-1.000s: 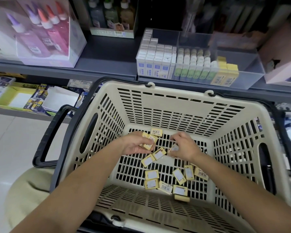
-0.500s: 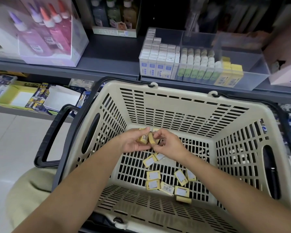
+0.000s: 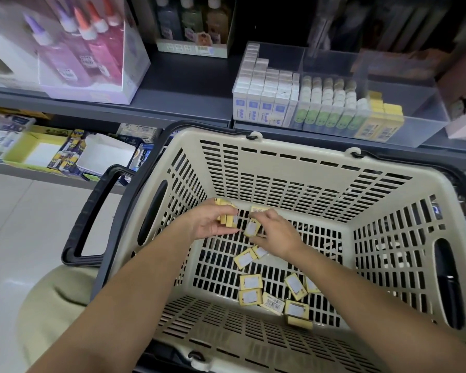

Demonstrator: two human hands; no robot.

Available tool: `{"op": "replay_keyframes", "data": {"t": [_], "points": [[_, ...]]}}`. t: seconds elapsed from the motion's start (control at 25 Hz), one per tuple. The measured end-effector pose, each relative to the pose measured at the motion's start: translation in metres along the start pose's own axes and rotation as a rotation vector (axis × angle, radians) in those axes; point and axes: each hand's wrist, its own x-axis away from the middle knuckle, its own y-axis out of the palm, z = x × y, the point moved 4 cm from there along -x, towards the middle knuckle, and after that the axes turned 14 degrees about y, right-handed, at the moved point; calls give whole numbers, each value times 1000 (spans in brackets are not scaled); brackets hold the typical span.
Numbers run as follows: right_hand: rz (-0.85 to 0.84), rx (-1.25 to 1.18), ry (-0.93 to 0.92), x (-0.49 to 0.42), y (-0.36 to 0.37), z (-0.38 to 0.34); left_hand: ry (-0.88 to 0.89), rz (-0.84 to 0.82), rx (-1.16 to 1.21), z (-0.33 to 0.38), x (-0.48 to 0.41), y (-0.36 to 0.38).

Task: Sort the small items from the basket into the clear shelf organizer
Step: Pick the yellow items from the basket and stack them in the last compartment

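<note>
One basket [image 3: 293, 145], two hands [image 3: 209, 224] [image 3: 277, 232], about fourteen yellow boxes [image 3: 250, 281], one clear organizer [image 3: 425, 114]

Shop aisle. Dark grey upper shelf [image 3: 189, 84] runs across the frame, with a lower shelf [image 3: 51, 172] beneath it at left. Floor [image 3: 24, 224] is pale glossy tile with soft reflections, and the light is even. Upper shelf, left: clear display case [image 3: 92, 76] of coloured-cap bottles; behind it, a carton of dark bottles [image 3: 194, 25]. Lower shelf: yellow tray [image 3: 24, 146], open white box [image 3: 105, 154].

Loose yellow boxes [image 3: 250, 282] in beige basket [image 3: 293, 168]
</note>
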Motion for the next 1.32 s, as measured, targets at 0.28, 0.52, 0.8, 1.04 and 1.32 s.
{"op": "replay_keyframes", "data": {"t": [0.28, 0.52, 0.8, 1.04, 1.32], "points": [[-74, -209, 95, 0, 5, -12, -15, -29, -35, -2, 1, 4], [-138, -681, 41, 26, -72, -1, 102, -173, 15, 22, 13, 45], [-83, -589, -71, 63, -159, 15, 294, -247, 57, 65, 40, 97], [156, -522, -77, 88, -238, 59, 497, -342, -56, 113, 59, 153], [650, -308, 54, 42, -340, 116, 572, -291, 26, 148, 43, 198]]}}
